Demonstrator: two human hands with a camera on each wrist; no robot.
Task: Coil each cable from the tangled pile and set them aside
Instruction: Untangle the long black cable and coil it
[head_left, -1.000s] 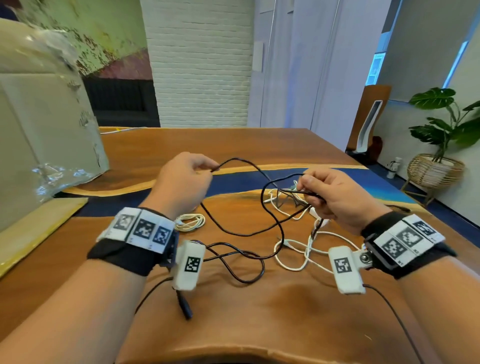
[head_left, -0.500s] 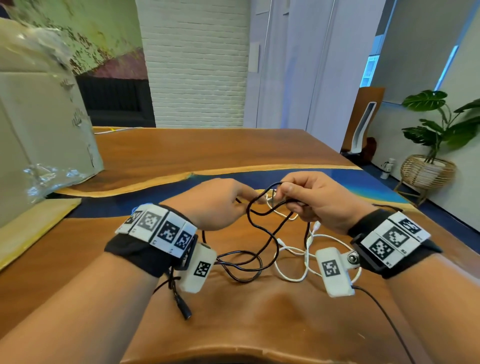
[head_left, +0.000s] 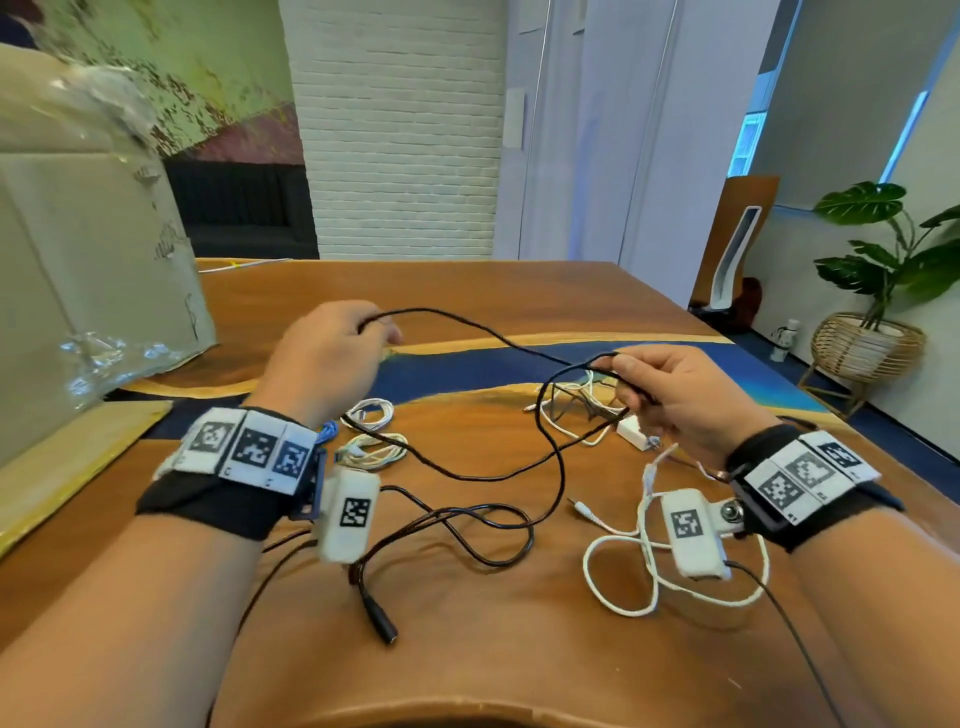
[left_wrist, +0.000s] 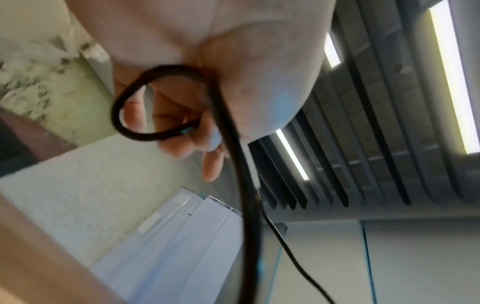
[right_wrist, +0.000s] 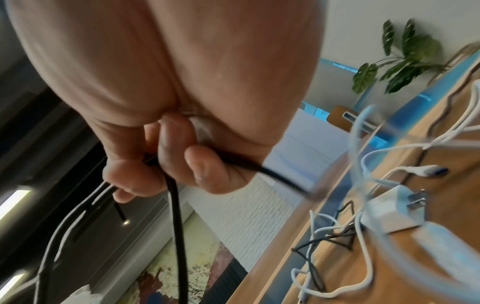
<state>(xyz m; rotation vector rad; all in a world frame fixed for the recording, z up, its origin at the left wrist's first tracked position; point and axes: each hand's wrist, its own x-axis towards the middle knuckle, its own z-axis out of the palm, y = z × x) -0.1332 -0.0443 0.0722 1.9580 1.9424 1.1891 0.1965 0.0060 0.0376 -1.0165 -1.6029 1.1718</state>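
Note:
A thin black cable (head_left: 457, 325) stretches in the air between both hands. My left hand (head_left: 337, 353) pinches it above the table's left side; in the left wrist view the black cable (left_wrist: 228, 148) loops round the curled fingers (left_wrist: 135, 115). My right hand (head_left: 660, 395) grips gathered loops of it, seen as black cable (right_wrist: 176, 226) running out of the fist in the right wrist view. The rest trails over the wooden table (head_left: 467, 649) to a black plug (head_left: 379, 618). Loose white cables (head_left: 623, 571) and a white charger (head_left: 636, 434) lie under the right hand.
Two small coiled white cables (head_left: 371, 449) lie beside the left wrist. A large cardboard box (head_left: 78, 291) with plastic wrap stands at the table's left. A potted plant (head_left: 878, 312) in a basket stands on the floor to the right.
Half a second ago the hands were close together at the middle. They have drawn apart; the left hand moved up and left, pulling a length of black cable taut from the right hand.

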